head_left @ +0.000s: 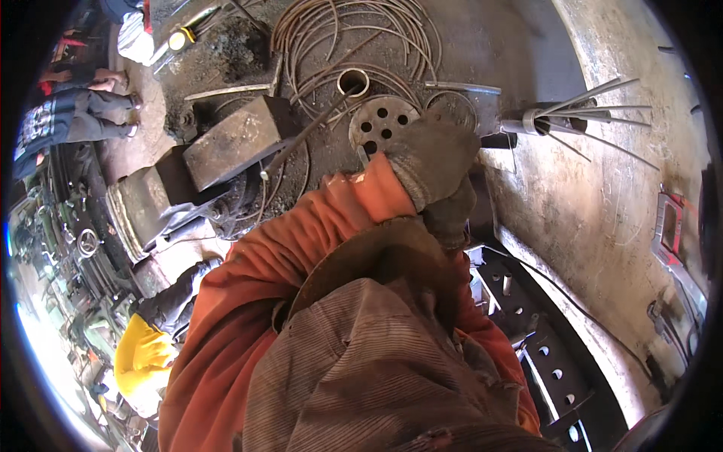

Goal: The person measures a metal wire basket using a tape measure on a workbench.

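My left hand (pixel 440 154), in a grey-brown work glove, reaches across the bench beside a round metal plate (pixel 366 129) with several holes. It covers the plate's right side. Just below it, my right hand (pixel 450 218) is gloved too and lies close against the left. Both gloves look curled closed, but the fingertips and whatever they grip are hidden. Orange sleeves (pixel 301 218) cover both arms. Brown ribbed cloth (pixel 354 354) and a curved brown brim (pixel 361 252) block the view below my hands.
Coiled rod (pixel 301 38), a short pipe (pixel 352 81) and a large steel block (pixel 241 139) lie beyond. At right, thin rods (pixel 595 113) stick out of a tube, near a red-framed hacksaw (pixel 669 230). Perforated black steel (pixel 542 331) stands lower right. Other people (pixel 83 113) are at left.
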`<state>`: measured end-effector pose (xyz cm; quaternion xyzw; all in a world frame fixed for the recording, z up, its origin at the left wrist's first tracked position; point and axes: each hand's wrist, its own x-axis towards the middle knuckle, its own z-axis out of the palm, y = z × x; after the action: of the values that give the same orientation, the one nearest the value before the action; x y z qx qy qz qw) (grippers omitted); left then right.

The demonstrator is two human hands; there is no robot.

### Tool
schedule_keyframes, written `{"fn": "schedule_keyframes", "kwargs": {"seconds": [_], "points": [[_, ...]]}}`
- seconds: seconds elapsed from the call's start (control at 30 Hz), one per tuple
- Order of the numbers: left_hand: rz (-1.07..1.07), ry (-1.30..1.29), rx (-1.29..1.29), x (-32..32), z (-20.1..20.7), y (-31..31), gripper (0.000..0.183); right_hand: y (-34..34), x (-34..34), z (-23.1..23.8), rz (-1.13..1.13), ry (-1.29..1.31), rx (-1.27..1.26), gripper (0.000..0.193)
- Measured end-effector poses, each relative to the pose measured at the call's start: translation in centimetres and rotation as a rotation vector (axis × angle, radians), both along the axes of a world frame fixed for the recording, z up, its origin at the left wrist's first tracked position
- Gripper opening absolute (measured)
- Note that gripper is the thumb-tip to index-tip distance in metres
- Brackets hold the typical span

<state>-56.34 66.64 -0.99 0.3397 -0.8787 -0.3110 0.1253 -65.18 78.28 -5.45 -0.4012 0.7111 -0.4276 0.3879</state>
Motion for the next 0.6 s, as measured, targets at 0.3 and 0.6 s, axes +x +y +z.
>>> {"fn": "schedule_keyframes", "kwargs": {"seconds": [0.3,0.6], "points": [[-0.025,-0.041,0.005,0.7,0.9,-0.1,0.031,0.0,0.0,-1.2,-0.053,-0.281,-0.104,0.058],[0.37,0.253,-0.144,9.6,4.6,6.6,0.034,-4.0,-5.2,4.9,0.184,-0.864,0.165,0.017]]}}
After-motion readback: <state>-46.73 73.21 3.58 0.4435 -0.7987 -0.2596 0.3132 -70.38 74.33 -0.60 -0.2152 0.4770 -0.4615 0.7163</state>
